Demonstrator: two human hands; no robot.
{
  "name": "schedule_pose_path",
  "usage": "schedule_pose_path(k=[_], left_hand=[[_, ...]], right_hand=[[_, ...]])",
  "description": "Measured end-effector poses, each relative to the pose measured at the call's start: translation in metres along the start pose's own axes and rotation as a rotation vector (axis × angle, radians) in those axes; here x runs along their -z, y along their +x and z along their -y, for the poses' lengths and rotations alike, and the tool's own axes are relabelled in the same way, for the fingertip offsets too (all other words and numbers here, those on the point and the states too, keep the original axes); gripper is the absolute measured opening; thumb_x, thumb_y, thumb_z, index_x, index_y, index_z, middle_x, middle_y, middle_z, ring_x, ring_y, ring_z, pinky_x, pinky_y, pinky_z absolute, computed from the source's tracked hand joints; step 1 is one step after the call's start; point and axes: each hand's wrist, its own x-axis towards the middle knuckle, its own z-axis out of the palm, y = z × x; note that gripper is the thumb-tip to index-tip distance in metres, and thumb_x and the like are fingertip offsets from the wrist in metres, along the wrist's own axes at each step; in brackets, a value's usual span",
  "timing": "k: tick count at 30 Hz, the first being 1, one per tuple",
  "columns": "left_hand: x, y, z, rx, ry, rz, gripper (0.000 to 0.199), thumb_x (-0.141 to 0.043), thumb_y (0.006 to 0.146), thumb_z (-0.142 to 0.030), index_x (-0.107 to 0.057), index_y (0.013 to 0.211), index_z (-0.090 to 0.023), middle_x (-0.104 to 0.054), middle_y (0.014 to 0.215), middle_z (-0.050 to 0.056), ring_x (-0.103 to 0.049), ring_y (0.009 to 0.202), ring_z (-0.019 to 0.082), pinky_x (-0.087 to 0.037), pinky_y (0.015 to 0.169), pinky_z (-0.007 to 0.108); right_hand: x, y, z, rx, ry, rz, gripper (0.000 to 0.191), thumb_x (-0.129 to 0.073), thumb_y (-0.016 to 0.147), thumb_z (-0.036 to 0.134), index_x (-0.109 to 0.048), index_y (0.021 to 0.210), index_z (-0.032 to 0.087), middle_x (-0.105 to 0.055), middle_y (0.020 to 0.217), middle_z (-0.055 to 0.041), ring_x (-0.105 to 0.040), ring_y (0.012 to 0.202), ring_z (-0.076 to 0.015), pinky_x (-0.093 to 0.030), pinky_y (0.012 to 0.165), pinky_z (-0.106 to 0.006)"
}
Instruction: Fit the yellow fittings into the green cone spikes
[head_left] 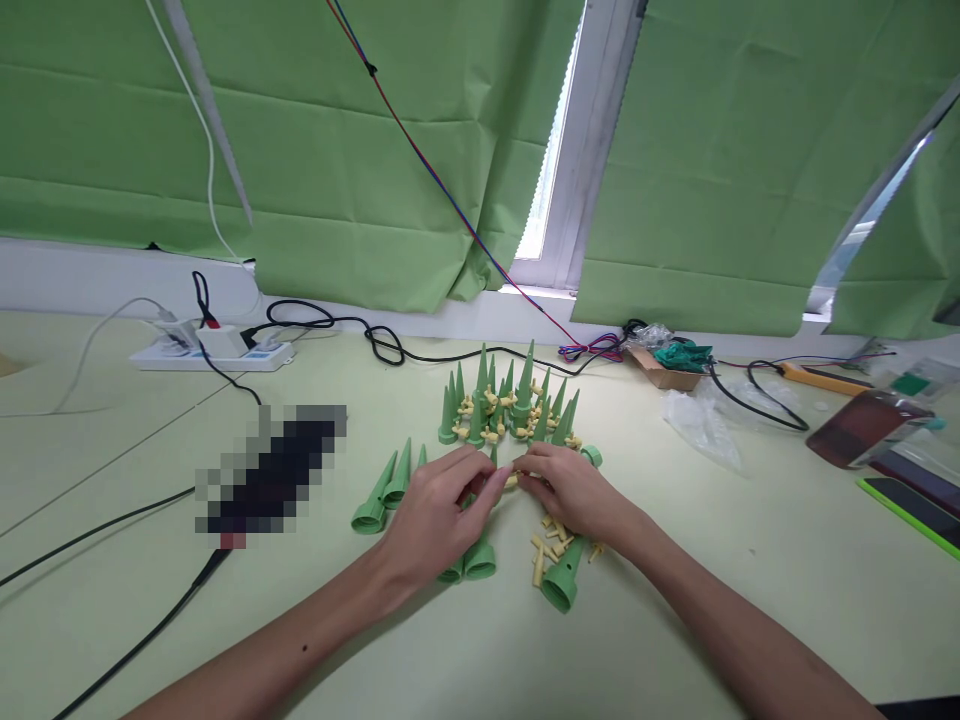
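Observation:
My left hand [454, 505] is closed, its thumb stretched toward my right hand. What its curled fingers hold is hidden. With its fingers pinched, my right hand [568, 487] grips a small yellow valve piece [511, 482], which meets my left thumb tip. Hollow green cone-shaped spikes [480, 560] lie under and beside my left hand, more of them [371, 512] to its left. Below my right hand are several loose yellow valve pieces [553, 545] and another green spike [561, 585]. Behind both hands stands a cluster of green spikes [525, 385], many with yellow pieces at their sides.
A white power strip [214, 352] with cables sits at the back left, near a blurred dark object [277, 475]. At the back right are a small cardboard box [664, 372], clear plastic bags [701, 425], a bottle [855, 430] and a green-edged phone [915, 510].

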Motion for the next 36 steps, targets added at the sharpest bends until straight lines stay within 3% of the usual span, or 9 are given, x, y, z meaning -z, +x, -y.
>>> schedule_pose_path(k=[5,8,13,17,29,36], left_hand=[[0.000,-0.001,0.000,-0.005,-0.003,0.001,0.023,-0.051,0.096,-0.025,-0.057,0.076,-0.017,-0.053,0.065,-0.002,-0.043,0.056,0.010,-0.034,0.056,0.023],[0.000,-0.002,0.001,-0.016,-0.003,-0.003,0.019,-0.052,0.095,-0.023,-0.059,0.078,-0.017,-0.055,0.066,-0.001,-0.045,0.056,0.010,-0.034,0.055,0.023],[0.000,-0.002,0.002,-0.043,-0.005,-0.002,0.013,-0.055,0.094,-0.022,-0.062,0.084,-0.017,-0.058,0.069,-0.002,-0.047,0.055,0.010,-0.035,0.054,0.022],[-0.001,-0.002,0.004,-0.043,-0.005,0.025,0.012,-0.058,0.093,-0.027,-0.062,0.088,-0.017,-0.059,0.070,-0.002,-0.047,0.054,0.009,-0.036,0.054,0.022],[-0.002,-0.002,0.006,-0.122,-0.052,0.071,0.015,-0.050,0.097,-0.017,-0.064,0.102,-0.018,-0.060,0.077,0.000,-0.055,0.066,0.012,-0.040,0.059,0.021],[-0.001,-0.001,0.005,-0.089,-0.100,0.037,0.015,-0.049,0.097,-0.016,-0.064,0.096,-0.018,-0.058,0.075,0.000,-0.052,0.066,0.011,-0.040,0.061,0.022]], right_hand=[[0.001,0.000,0.000,-0.016,-0.012,-0.051,0.022,-0.048,0.097,0.013,-0.069,0.100,0.019,-0.062,0.089,-0.0047,-0.059,0.079,-0.0163,-0.042,0.067,-0.027],[0.002,0.001,0.002,-0.048,-0.007,-0.171,0.018,-0.050,0.096,0.015,-0.068,0.099,0.018,-0.063,0.089,-0.0050,-0.059,0.077,-0.0168,-0.042,0.064,-0.027],[0.005,0.003,0.011,-0.016,0.116,-0.401,0.010,-0.054,0.094,0.018,-0.064,0.094,0.017,-0.065,0.082,-0.0032,-0.050,0.059,-0.0122,-0.040,0.057,-0.025],[0.006,0.002,0.021,0.046,0.180,-0.496,0.007,-0.056,0.093,0.019,-0.063,0.091,0.017,-0.063,0.076,-0.0013,-0.042,0.051,-0.0103,-0.037,0.052,-0.025],[0.005,-0.001,0.028,0.149,0.217,-0.527,0.011,-0.059,0.092,0.019,-0.061,0.082,0.016,-0.057,0.066,0.0013,-0.039,0.050,-0.0092,-0.035,0.051,-0.024],[0.006,-0.001,0.029,0.156,0.237,-0.494,0.011,-0.055,0.094,0.017,-0.063,0.087,0.016,-0.059,0.070,-0.0009,-0.043,0.054,-0.0104,-0.037,0.053,-0.024]])
